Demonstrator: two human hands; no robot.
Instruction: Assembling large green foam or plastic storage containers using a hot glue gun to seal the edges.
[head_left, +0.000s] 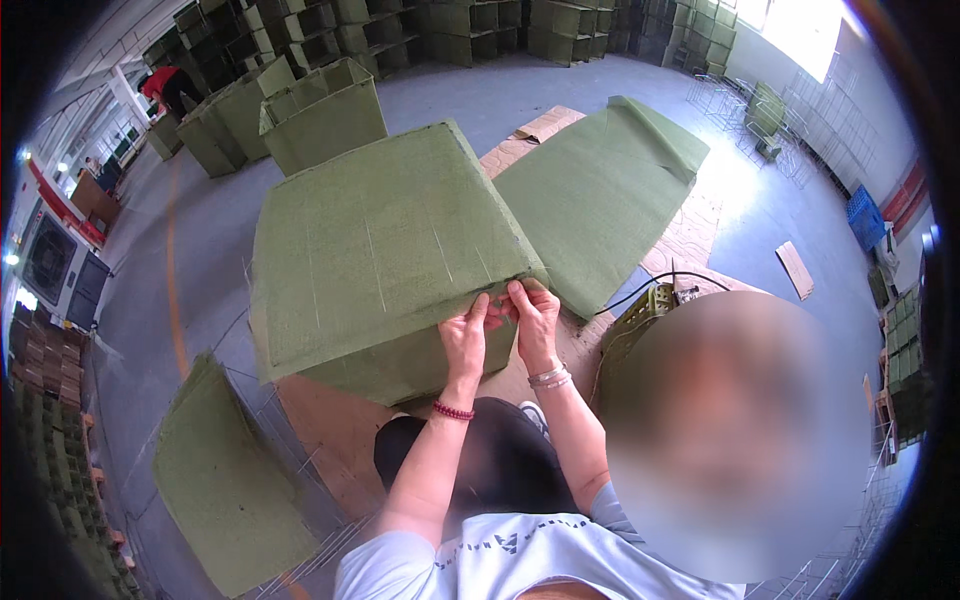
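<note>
A large box covered in green woven fabric (370, 240) stands in front of me, with several pale lines across its top. My left hand (465, 338) pinches the fabric edge near the box's near right corner. Close beside it, my right hand (536, 318) grips the same edge right at the corner, thumb and fingers pressed together. Whether anything small sits between the fingertips is hidden. Behind and right of the box, a flat green fabric sheet (600, 190) lies over cardboard, its far corner folded.
At left, a green panel (220, 480) leans by wire frames. An open green box (325, 115) stands beyond the large one. A perforated green container (635, 325) with a black cable sits to the right. A person in red (165, 88) bends far left. Blur covers the lower right.
</note>
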